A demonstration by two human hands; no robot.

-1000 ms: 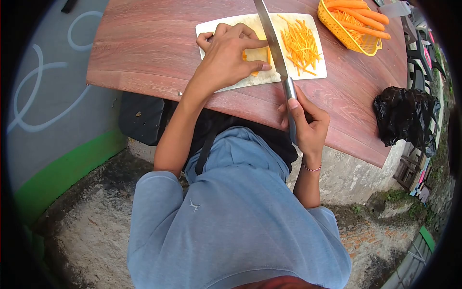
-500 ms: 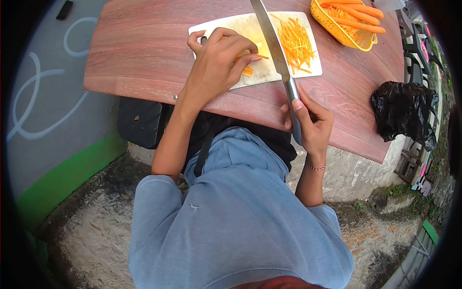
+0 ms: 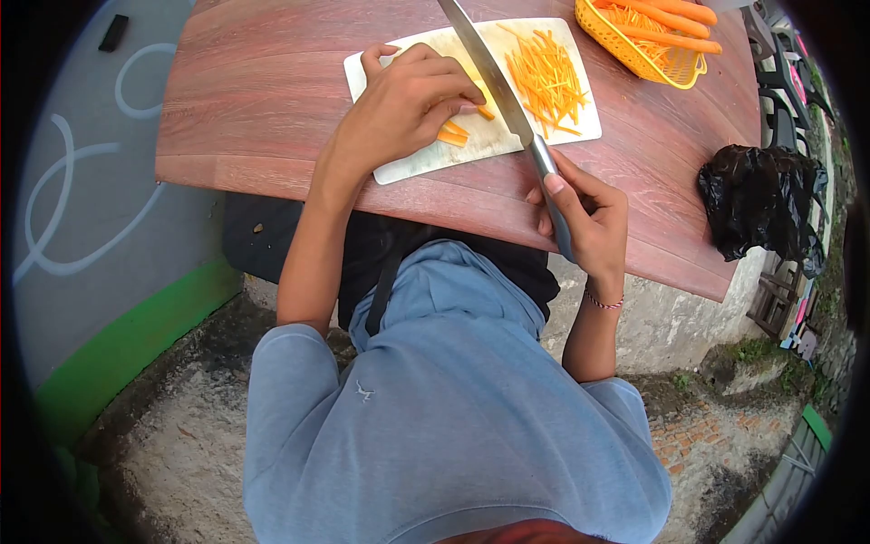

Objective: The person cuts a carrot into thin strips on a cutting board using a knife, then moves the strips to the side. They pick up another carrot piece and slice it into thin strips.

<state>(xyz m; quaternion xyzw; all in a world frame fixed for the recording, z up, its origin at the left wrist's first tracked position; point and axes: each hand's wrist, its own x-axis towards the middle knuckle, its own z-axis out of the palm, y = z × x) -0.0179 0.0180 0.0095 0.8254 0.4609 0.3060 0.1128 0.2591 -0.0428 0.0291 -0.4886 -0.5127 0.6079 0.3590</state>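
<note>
A white cutting board (image 3: 403, 161) lies on the reddish wooden table (image 3: 254, 91). My left hand (image 3: 399, 104) presses down on orange carrot slices (image 3: 453, 134) at the board's near left. My right hand (image 3: 584, 213) grips the steel handle of a long knife (image 3: 485, 68), whose blade slants up over the board beside my left fingers. A pile of thin carrot strips (image 3: 544, 77) lies on the board's right half.
A yellow basket (image 3: 634, 50) with whole peeled carrots stands at the table's far right. A black plastic bag (image 3: 761, 199) sits off the table's right edge. Stacked chairs show at the far right. Concrete ground and a grey-green wall lie below left.
My left hand has shifted on the carrot slices, fingers now stretched toward the blade. The knife has tilted further left over the board. The view has drifted slightly.
</note>
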